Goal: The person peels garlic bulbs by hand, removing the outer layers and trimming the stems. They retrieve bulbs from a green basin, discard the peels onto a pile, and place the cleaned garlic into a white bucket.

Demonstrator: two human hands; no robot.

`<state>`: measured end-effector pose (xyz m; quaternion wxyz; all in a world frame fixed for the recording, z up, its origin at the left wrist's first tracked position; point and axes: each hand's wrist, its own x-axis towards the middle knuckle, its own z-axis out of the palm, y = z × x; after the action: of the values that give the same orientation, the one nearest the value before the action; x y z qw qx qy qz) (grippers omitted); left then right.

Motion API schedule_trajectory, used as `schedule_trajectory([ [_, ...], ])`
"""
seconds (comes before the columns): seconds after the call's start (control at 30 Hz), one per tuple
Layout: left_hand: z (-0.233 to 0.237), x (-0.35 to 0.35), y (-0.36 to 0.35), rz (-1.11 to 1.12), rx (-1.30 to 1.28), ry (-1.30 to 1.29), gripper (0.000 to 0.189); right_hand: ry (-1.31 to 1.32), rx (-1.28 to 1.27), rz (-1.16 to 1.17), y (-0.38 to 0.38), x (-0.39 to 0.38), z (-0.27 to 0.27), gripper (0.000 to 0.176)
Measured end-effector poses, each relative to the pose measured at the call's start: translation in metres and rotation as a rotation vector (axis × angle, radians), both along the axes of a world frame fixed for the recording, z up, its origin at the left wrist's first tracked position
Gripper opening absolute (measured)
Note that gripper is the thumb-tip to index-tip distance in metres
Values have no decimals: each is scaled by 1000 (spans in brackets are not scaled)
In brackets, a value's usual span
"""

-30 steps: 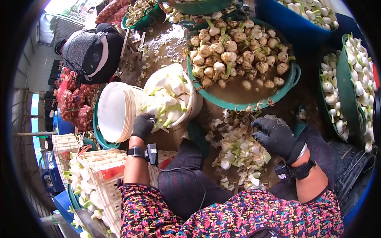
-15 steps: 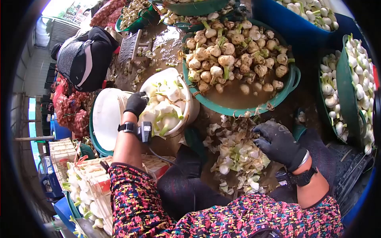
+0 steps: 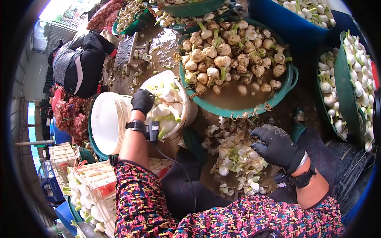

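My left hand, in a black glove, is over the left side of a white bucket of peeled white garlic bulbs with green stem stubs. Its fingers are curled in; whatever they hold, if anything, is hidden. On the right, my right hand, also in a black glove, hovers above a heap of papery peelings and skins. Its fingers are curled too, and I cannot make out anything in them. Beyond the hands stands a green tub with unpeeled, soil-stained garlic bulbs in brown water.
A white lidded bucket is left of my left arm. Green tubs of white bulbs stand at right, a blue tub at the back. Another person bends over near red net sacks. A low stool stands on the wet floor.
My left hand has moved slightly right and down over the bucket, its forearm swinging right. My right hand has hardly moved. The other person has shifted slightly.
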<state>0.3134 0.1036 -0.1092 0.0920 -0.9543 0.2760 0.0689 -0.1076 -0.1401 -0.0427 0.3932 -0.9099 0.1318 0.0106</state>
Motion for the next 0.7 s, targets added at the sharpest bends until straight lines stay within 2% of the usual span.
schedule_trajectory([
  [0.07,12,19,18,-44,-90,17,20,10,-1,4,-1,3,4,31],
  [0.13,33,18,33,53,-406,95,17,15,-7,9,-1,3,5,32],
  [0.2,62,-7,29,332,-1037,531,15,-4,-15,14,-1,0,4,32],
  [0.27,107,-57,0,330,-1295,687,13,-4,-9,5,1,-1,7,33],
  [0.33,139,-89,-14,-698,-607,-142,15,-4,-5,-8,-1,-3,5,33],
  [0.4,142,-129,-35,-739,-868,148,28,-129,-67,-39,-9,-6,-2,32],
  [0.47,127,-198,-57,-480,-897,762,32,-215,-58,-237,-19,-3,12,25],
  [0.53,95,-247,-63,-564,-548,1047,35,-205,-24,-382,-33,-3,19,22],
  [0.6,65,-243,-71,-601,-503,1000,34,-260,26,-472,-41,-3,22,22],
  [0.7,68,-223,-112,-511,-399,717,39,-308,105,-569,-44,-7,27,21],
])
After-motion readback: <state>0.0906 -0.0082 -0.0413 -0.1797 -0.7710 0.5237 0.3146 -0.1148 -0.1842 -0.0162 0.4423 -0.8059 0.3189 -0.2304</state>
